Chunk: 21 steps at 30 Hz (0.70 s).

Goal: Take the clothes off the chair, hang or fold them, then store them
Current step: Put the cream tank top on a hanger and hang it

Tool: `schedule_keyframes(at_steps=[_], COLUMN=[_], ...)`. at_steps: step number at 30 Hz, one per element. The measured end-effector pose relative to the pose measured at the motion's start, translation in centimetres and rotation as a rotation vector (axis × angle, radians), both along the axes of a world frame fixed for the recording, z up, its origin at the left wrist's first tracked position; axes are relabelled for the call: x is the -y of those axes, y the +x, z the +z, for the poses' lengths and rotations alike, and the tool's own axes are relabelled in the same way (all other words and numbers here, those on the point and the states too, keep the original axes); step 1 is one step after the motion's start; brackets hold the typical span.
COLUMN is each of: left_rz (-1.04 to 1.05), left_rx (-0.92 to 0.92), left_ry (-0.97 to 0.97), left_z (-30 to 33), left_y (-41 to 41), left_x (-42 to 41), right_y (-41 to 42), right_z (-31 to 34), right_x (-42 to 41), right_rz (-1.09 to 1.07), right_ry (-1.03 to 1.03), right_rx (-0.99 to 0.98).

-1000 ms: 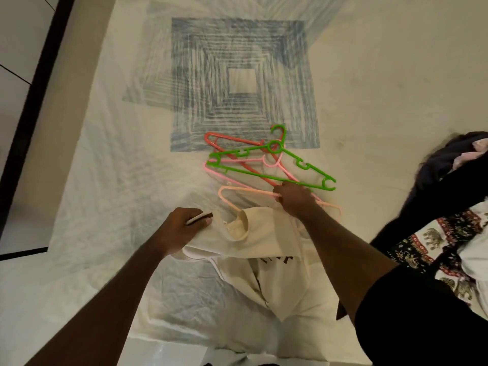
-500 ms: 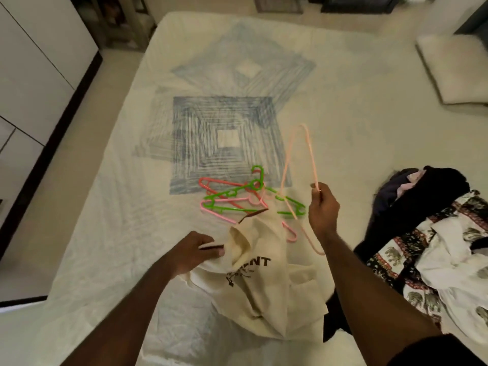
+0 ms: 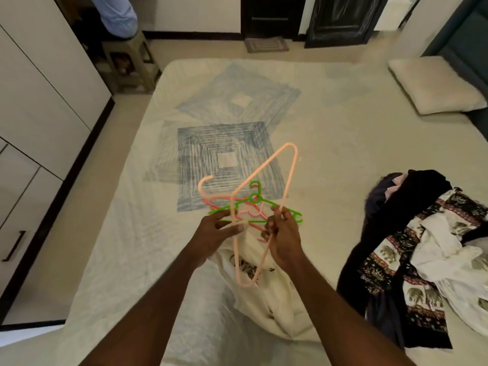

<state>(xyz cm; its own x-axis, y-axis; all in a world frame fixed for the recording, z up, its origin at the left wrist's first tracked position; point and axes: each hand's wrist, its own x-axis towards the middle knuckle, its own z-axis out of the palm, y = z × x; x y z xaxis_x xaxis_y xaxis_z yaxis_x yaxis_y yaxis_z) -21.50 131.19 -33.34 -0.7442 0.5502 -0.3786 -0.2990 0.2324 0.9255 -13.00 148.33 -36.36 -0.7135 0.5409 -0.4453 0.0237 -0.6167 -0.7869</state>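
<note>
Item: peach hanger (image 3: 264, 186), lifted clear of the bed (image 3: 343, 154) since a second ago; right hand (image 3: 284, 233) curled round one arm, left hand (image 3: 216, 233) now off the shirt and pinching the other. Cream shirt (image 3: 266, 299): released, heaped at the bed's near edge below both hands. Judgement: hanger being readied for the shirt's neck. Spare hangers (image 3: 253, 207): green and pink, mid-bed beyond the hands. Clothes pile (image 3: 422, 247): dark and elephant-print, right edge. Pillow (image 3: 435, 85): far right corner. Wardrobe (image 3: 39, 101): left of bed. Stool (image 3: 126, 56): beyond far left corner.
</note>
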Motion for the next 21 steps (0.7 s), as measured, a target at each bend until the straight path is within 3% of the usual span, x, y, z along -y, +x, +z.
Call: schedule_keyframes(at_steps=[4,7,10,14,17,21], left_rz=[-0.052,-0.079,-0.189,-0.448,-0.504,-0.468], left_rx=[-0.11,-0.144,-0.211,-0.34,-0.369,-0.37], left_ry=[-0.035,-0.036,-0.046,-0.173,-0.219,-0.169], left_z=[0.1,0.7,1.9,3.3,3.7,4.3], left_y=[0.5,0.7,0.5,-0.3,-0.7,-0.5], left_x=[0.0,-0.1,-0.6,-1.0,-0.7,0.0], right_y=[2.5,2.9,2.2,0.5,-0.8,-1.1], right_z=[-0.4,-0.8,1.1,6.0,8.2,10.4], right_x=[0.7,0.0,-0.4,-1.2,-2.5,-1.6], right_rz=[0.235,0.114,0.06,0.465,0.881,1.015], right_ry=[0.216,0.731,1.302,1.905,1.899,1.82], right_rx=[0.204,0.449,0.232,-0.018,-0.084,-0.072])
